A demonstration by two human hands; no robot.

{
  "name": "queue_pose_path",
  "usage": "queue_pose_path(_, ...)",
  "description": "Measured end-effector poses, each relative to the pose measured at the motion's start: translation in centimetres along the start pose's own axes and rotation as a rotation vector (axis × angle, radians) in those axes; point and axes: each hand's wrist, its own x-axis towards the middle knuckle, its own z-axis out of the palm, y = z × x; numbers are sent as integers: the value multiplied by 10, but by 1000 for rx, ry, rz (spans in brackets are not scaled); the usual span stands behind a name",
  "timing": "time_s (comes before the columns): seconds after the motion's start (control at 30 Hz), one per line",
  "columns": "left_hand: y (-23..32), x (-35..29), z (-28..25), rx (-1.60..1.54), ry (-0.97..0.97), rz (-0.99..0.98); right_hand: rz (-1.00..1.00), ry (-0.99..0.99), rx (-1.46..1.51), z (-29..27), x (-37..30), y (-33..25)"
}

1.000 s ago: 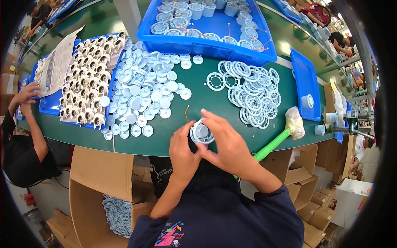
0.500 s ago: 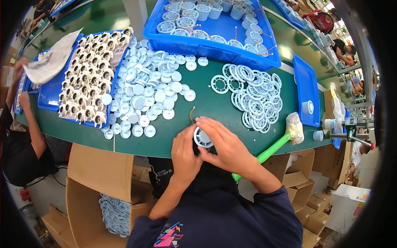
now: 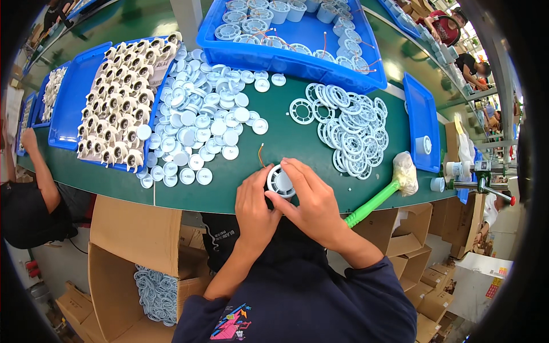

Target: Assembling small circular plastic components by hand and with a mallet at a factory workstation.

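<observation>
Looking down on a green workbench point(image 3: 274, 123), we see two bare hands at work on one pale-blue round housing point(image 3: 281, 182), held at the bench's near edge. The left hand point(image 3: 255, 200) keeps its fingers pressed together along the housing's left side; the right hand point(image 3: 311, 200) pinches it between thumb and curved fingers, the thumb across the near rim. One thin orange-brown lead point(image 3: 261, 153) rises beside the left fingertips.

To the left we make out dozens of disc caps point(image 3: 200, 114), heaped too deep to count, and one stray cap point(image 3: 143, 132) lying on several rows of white bladed parts point(image 3: 117, 100). Ahead, one blue bin point(image 3: 297, 66) holds crowded cups, a full tally hidden. To the right we find one pile of overlapping rings point(image 3: 353, 131), one green-handled mallet point(image 3: 372, 204) with a wrapped head, and one upright-rimmed blue tray point(image 3: 420, 108) carrying a single cup point(image 3: 423, 145); one more cup point(image 3: 437, 184) stands near the bench edge. At far left, we spot one co-worker's hand point(image 3: 28, 139).
</observation>
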Motion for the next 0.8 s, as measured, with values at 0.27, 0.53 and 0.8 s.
queue_pose_path(0.27,5,2,1,-72,35,15,4,-3,-28,-6,-1,2)
queue_pose_path(0.53,10,4,-3,-176,-63,-44,1126,315,-475,-111,-77,75)
queue_pose_path(0.8,-4,18,-8,-229,-210,1,979,581,401,-116,-130,92)
